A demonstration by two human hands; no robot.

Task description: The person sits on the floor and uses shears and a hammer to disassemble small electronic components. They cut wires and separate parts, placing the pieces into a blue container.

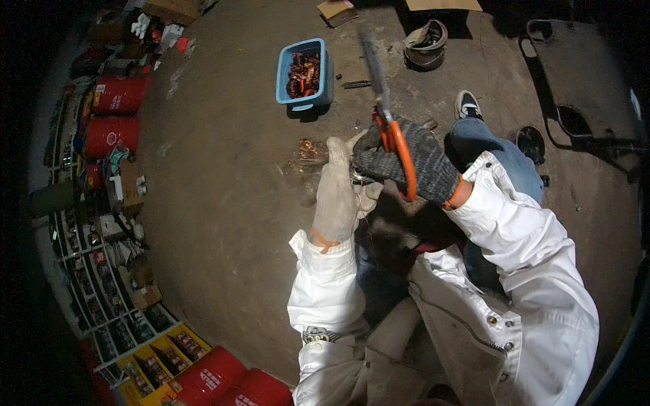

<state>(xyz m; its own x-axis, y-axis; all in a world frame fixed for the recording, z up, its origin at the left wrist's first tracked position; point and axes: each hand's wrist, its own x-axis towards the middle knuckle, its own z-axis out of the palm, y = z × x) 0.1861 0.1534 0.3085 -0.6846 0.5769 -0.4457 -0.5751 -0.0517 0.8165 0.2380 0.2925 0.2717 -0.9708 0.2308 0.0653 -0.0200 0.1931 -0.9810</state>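
My right hand [416, 159], in a dark grey knit glove, is closed around the orange handle of a tool. The tool [395, 142] has a long grey metal blade pointing up and away, smeared by motion; its exact kind is unclear. Close beside it on the left is my left hand [336, 186] in a pale glove, its fingers curled toward the right hand. A small shiny metal piece [359, 178] shows between the two hands, mostly covered by them. Beyond the left glove, copper-coloured scraps [311, 150] lie on the floor.
A blue plastic tub [281, 78] of copper-coloured pieces stands ahead, with a dark metal bar [357, 84] beside it. Farther right is a bucket [425, 57]. Red drums [116, 95] and loaded racks [101, 271] line the left side. A flat-topped metal frame [596, 74] stands at right.
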